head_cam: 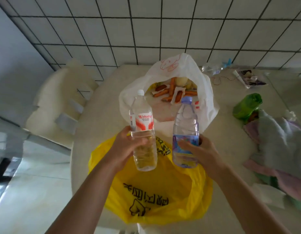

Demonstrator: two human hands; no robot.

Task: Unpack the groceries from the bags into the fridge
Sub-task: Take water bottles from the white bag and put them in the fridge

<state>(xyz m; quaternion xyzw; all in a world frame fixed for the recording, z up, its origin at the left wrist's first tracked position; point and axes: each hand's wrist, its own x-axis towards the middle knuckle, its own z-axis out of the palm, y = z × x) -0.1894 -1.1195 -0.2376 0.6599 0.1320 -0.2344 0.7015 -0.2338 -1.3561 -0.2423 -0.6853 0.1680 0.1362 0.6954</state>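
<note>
Two water bottles up off the table, one per hand. Red-labelled bottle (143, 130), white cap, clasped low on the body by the left hand (129, 147), thumb across the front, fingers wrapped behind. Blue-labelled bottle (185, 134), pale blue cap, gripped around the label by the right hand (199, 152), fingers closed over the front. Both tilted slightly away, caps above the grips, bases below and free of any support.

Directly beneath both grips: yellow bag (156, 191), mouth slack and open, apparently emptied of these two. Beyond the caps: white bag (202, 92), still holding orange wrapped items and pale round produce. Off to the right of the right-hand grip: green bag (246, 107) beside a heap of cloth. All on a pale table (102, 105).

Step in hand, by judgement: carrying both bottles to the fridge, not in view. Best done with grips kept mid-body, since smooth plastic held low tends to tip; caps upright; bases lifted clear of the bag's loose rim before turning away.
</note>
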